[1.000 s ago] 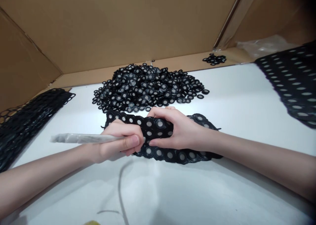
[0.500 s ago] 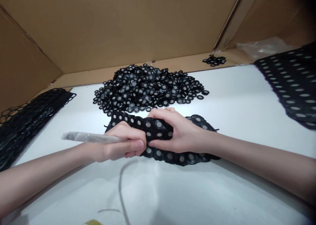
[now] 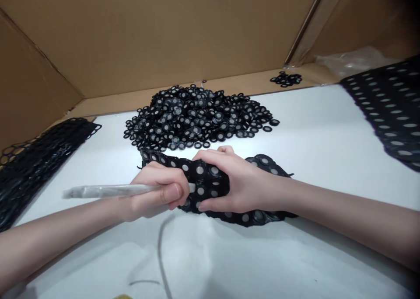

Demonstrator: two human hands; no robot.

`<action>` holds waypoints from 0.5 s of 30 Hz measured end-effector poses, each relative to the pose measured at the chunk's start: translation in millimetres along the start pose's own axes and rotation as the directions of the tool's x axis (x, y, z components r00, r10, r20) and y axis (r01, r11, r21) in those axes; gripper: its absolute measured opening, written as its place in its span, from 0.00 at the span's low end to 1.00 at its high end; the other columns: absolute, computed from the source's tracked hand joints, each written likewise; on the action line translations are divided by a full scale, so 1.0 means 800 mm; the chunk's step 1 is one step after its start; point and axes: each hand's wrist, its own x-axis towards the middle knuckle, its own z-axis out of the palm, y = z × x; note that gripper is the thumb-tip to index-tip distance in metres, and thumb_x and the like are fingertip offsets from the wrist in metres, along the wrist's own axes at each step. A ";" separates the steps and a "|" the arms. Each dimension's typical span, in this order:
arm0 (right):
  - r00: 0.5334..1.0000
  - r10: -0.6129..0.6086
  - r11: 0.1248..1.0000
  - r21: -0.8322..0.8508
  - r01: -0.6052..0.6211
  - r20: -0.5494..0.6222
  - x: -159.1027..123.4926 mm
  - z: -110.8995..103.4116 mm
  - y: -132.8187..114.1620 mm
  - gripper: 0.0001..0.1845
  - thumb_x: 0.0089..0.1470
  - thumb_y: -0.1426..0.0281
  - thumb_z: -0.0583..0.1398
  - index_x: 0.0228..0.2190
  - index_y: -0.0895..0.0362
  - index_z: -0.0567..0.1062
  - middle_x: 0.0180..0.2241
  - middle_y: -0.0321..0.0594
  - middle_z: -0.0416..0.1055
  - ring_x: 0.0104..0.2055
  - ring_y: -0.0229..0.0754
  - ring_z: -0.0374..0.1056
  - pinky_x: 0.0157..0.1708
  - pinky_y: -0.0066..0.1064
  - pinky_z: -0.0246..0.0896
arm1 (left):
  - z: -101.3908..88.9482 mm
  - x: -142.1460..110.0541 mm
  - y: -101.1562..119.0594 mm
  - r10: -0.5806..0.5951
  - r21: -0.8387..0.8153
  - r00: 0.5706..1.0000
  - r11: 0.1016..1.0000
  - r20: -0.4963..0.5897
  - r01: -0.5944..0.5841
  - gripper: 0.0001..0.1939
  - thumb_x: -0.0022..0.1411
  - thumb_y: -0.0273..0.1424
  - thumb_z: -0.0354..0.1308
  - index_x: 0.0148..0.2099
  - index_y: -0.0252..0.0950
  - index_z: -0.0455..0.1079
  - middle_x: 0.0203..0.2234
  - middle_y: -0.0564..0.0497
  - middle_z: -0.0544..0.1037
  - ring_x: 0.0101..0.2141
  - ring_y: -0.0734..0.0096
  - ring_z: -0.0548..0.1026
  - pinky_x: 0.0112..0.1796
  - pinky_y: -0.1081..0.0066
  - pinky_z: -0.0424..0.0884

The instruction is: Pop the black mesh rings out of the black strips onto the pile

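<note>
"What's at the far left?"

"A bundle of black mesh, lying at a slant and partly on the white desk."

"And next?"

"A slim whitish stick, lying level across the left hand. That hand's fingers are clenched around it near its right end, and the tip points at the black dotted strip; I can't tell if it presses in."

"Where is that strip?"

"Mid-desk, bulging up under the hands, just this side of a heap of black rings with pale centres."

"The right hand?"

"Its fingers grasp the strip's raised middle, thumb on the near side, the others over the far side."

"Further right?"

"A small cluster of rings on cardboard, then crumpled clear plastic, and finally a larger black dotted sheet at the edge."
</note>
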 end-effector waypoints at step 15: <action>1.000 -0.020 0.996 0.091 0.018 0.021 -0.001 -0.002 -0.002 0.20 0.42 0.69 0.67 0.37 0.54 0.66 0.33 0.33 0.68 0.38 0.41 0.62 0.45 0.37 0.54 | 0.008 -0.002 0.008 -0.144 -0.166 0.988 0.975 0.053 0.151 0.19 0.65 0.38 0.51 0.25 0.32 0.67 0.14 0.52 0.68 0.16 0.78 0.62 0.18 0.77 0.56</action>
